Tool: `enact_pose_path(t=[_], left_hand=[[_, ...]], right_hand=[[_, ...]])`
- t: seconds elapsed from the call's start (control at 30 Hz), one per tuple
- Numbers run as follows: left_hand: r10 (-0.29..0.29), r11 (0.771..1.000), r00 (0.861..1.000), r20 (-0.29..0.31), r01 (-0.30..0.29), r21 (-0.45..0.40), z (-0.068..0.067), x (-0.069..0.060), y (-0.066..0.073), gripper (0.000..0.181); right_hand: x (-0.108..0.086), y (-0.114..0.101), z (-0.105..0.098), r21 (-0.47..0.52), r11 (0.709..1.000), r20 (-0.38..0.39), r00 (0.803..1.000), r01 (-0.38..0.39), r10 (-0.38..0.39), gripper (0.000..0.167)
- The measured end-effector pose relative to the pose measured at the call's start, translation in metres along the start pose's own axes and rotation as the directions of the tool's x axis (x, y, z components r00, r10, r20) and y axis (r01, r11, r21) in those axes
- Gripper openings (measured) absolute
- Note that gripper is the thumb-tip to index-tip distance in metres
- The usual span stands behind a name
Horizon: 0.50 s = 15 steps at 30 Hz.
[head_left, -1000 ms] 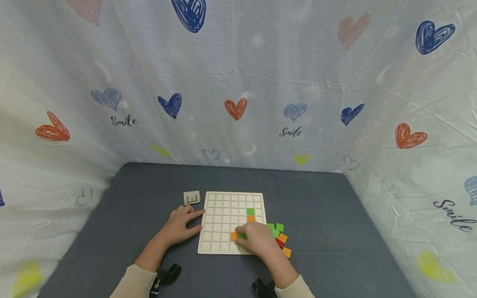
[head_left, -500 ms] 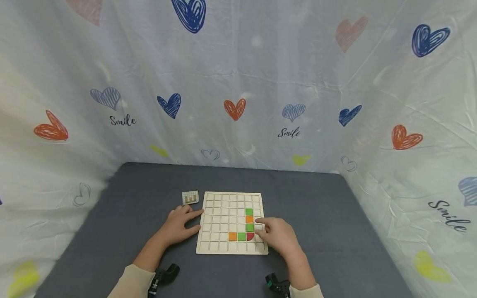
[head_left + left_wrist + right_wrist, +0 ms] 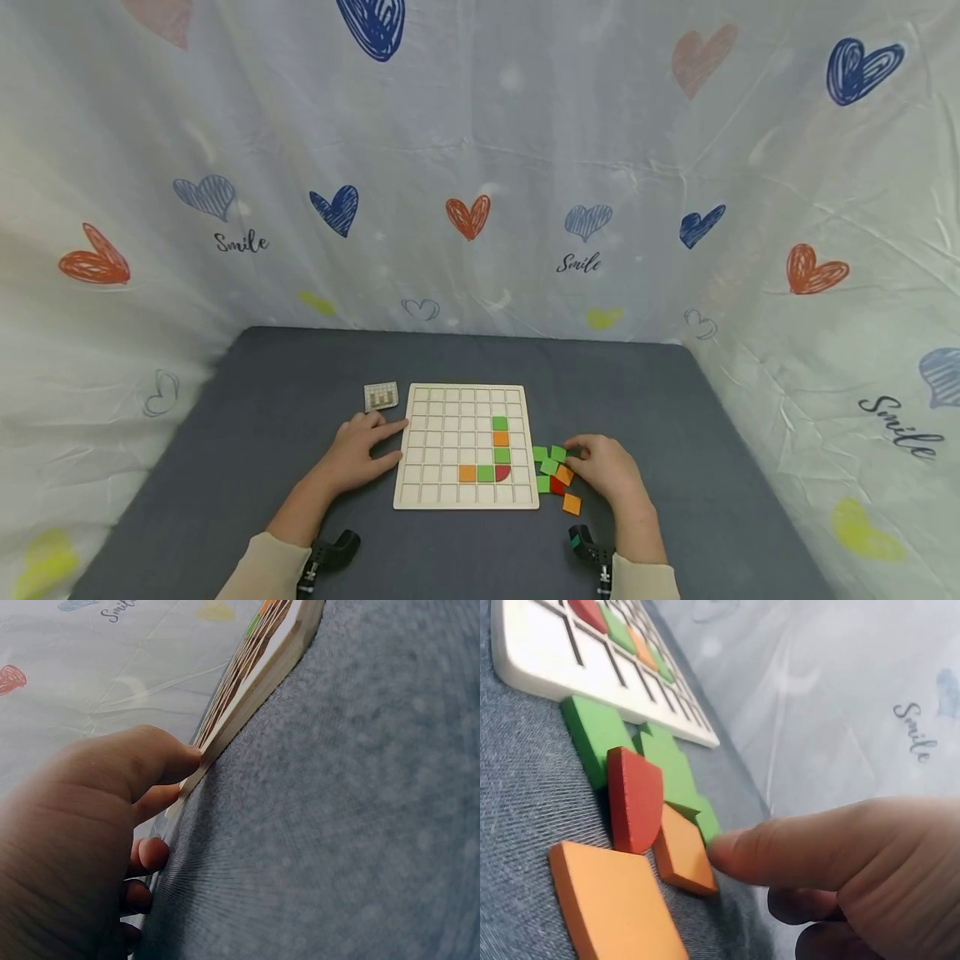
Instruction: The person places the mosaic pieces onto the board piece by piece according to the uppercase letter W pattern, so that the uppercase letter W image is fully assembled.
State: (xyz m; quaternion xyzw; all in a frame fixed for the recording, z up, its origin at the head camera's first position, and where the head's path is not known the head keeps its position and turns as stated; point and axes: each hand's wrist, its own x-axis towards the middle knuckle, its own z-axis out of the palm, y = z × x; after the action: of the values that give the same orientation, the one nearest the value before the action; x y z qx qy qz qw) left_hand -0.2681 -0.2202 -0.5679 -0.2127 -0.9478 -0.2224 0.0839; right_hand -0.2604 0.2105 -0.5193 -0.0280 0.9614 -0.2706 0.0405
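Note:
A pale wooden grid board (image 3: 435, 433) lies on the dark cloth. My left hand (image 3: 356, 454) rests at its left edge; in the left wrist view the thumb (image 3: 169, 757) touches the rim. Set in the board are several green and orange square tiles and one red quarter-round tile (image 3: 502, 473). Loose tiles lie against the board's right side. There my right hand (image 3: 609, 473) has thumb and forefinger at a green tile (image 3: 558, 453). In the right wrist view the thumb (image 3: 742, 851) meets the far end of an orange tile (image 3: 682, 851); the forefinger is hidden.
A small card with a printed grid (image 3: 381, 396) lies beyond the left hand. Another red tile (image 3: 636, 799) and a nearer orange tile (image 3: 615, 904) are in the loose pile. A curtain with hearts (image 3: 468, 217) surrounds the dark table (image 3: 315, 367) at the back and sides.
My right hand has moved right, off the board and over to the loose tiles. The green and red tiles it was covering on the board now show. The left hand stays at the edge.

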Motion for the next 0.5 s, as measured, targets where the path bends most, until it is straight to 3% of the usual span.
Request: enact_pose_path(t=[0.5], left_hand=[[0.002,1.000,1.000,-0.005,-0.002,-0.007,-0.0001,-0.0005,-0.0002,0.052]], right_hand=[[0.0030,0.0003,0.0052,0.001,1.000,0.003,1.000,-0.007,0.007,0.024]])
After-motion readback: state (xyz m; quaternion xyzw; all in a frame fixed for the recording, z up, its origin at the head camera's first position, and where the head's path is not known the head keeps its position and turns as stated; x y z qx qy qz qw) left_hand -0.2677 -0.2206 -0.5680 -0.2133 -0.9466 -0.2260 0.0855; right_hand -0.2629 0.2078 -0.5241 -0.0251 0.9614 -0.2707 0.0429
